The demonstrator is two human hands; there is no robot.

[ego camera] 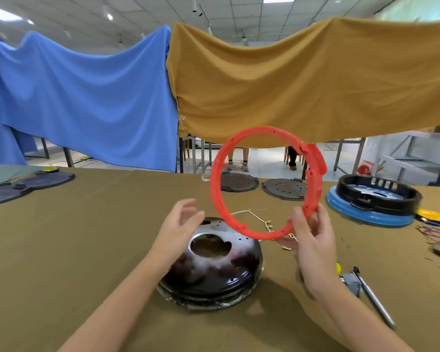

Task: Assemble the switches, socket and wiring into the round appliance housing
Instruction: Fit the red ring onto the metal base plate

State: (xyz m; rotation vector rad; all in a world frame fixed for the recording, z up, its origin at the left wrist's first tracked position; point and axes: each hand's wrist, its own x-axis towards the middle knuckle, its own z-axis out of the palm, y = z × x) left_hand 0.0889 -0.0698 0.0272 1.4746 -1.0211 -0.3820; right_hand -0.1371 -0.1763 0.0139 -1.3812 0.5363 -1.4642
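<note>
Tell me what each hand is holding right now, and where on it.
The right hand holds the red ring upright by its lower right rim. The left hand is open, holding nothing.

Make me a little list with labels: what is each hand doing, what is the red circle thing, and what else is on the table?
right hand: holds the red ring by its lower edge, lifted above the table
left hand: open, holding nothing, over the black dome housing
black dome housing: rests on the table, big hole in its top
wires: pale, with gold tips, behind the housing
far right: black and blue round unit
near right: pen-like tool
</note>
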